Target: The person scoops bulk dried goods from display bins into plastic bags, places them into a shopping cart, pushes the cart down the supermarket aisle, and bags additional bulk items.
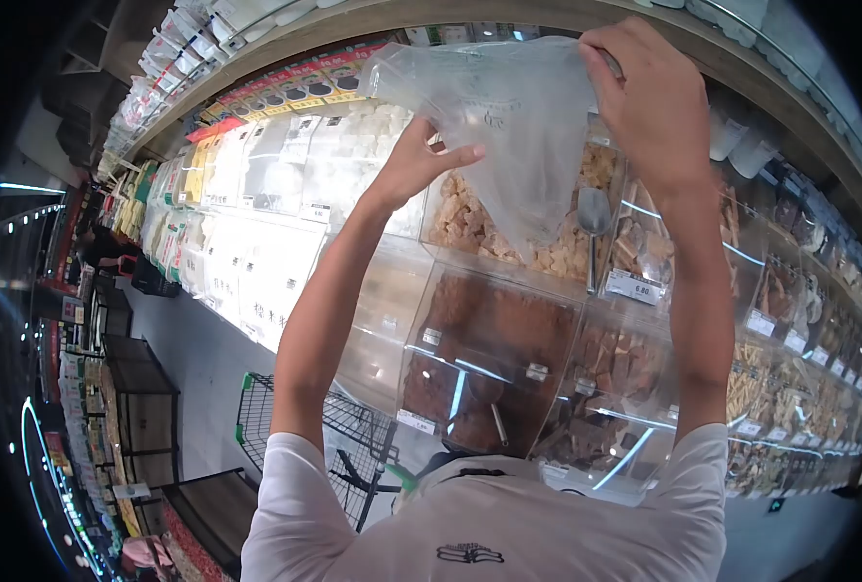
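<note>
A clear plastic bag (523, 131) hangs between my two hands above the bulk bins, its bottom corner pointing down. My right hand (649, 112) pinches the bag's upper right edge between thumb and fingers. At the bag's left side, my left hand (416, 167) holds it, thumb in front and fingers partly hidden by the film. Below the bag lies a bin of pale, lumpy pieces (462, 215), and a metal scoop (594, 213) rests on it with its handle toward me. A bin of reddish-brown goods (494, 325) is nearer to me, under a clear cover.
A shopping cart (358, 446) stands to the lower left. White bins with labels (256, 272) run along the left, and more dried-goods bins (790, 378) fill the right. A wooden shelf (286, 44) curves overhead. A person (111, 247) is far left.
</note>
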